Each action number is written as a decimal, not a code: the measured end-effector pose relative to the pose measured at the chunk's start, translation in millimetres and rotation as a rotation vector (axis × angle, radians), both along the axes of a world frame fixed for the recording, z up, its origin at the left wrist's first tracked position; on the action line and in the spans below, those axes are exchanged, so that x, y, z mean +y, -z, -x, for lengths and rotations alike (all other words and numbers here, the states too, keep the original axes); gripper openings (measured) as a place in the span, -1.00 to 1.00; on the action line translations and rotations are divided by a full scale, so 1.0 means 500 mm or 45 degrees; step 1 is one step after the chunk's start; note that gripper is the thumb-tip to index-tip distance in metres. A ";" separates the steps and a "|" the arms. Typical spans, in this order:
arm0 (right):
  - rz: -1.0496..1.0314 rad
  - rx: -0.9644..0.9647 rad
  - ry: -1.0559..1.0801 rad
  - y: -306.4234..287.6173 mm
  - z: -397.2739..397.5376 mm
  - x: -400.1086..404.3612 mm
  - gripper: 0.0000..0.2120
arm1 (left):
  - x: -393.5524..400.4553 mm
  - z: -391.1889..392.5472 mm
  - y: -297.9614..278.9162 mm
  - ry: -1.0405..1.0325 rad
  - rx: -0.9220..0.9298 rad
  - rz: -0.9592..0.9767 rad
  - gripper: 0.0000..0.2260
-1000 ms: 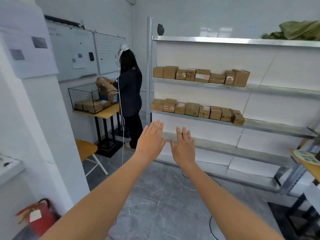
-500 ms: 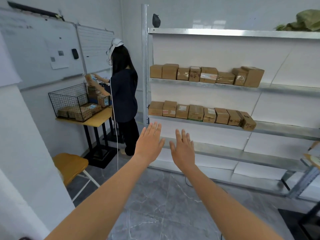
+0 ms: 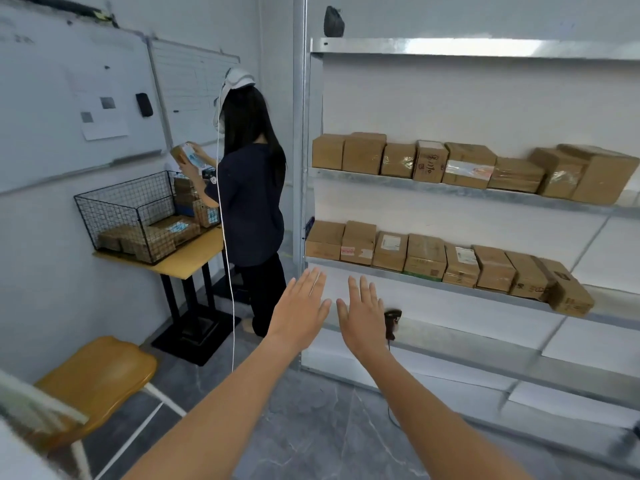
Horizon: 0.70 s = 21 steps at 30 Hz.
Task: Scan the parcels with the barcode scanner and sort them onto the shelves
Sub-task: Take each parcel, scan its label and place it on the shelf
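Observation:
My left hand [image 3: 300, 308] and my right hand [image 3: 362, 315] are stretched out side by side, palms down, fingers straight, holding nothing. Just right of my right hand a black barcode scanner [image 3: 392, 320] rests on the lower shelf [image 3: 485, 341] of the metal rack. Brown cardboard parcels stand in a row on the middle shelf [image 3: 426, 258] and another row on the upper shelf [image 3: 467, 166]. A black wire basket [image 3: 138, 216] with several parcels sits on a wooden table [image 3: 180, 261] at the left.
A person in dark clothes [image 3: 251, 202] stands between the table and the rack, holding a parcel, with a white cable hanging to the floor. A yellow chair [image 3: 93, 379] stands at the lower left. Whiteboards cover the left wall. Grey tiled floor lies ahead.
The view has turned left and closer to the rack. The scanner on the lower shelf has come into sight beside my right hand. Both hands stay outstretched and empty.

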State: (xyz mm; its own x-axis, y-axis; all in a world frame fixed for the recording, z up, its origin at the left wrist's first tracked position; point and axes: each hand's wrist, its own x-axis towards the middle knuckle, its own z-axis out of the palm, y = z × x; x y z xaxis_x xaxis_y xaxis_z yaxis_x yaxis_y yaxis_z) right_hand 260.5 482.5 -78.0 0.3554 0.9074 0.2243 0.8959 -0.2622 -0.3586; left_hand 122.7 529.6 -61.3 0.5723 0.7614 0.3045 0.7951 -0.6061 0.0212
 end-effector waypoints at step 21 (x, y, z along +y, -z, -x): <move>0.128 0.039 0.036 0.104 -0.075 0.517 -0.45 | 0.552 -0.060 0.095 -0.047 0.075 0.096 -0.44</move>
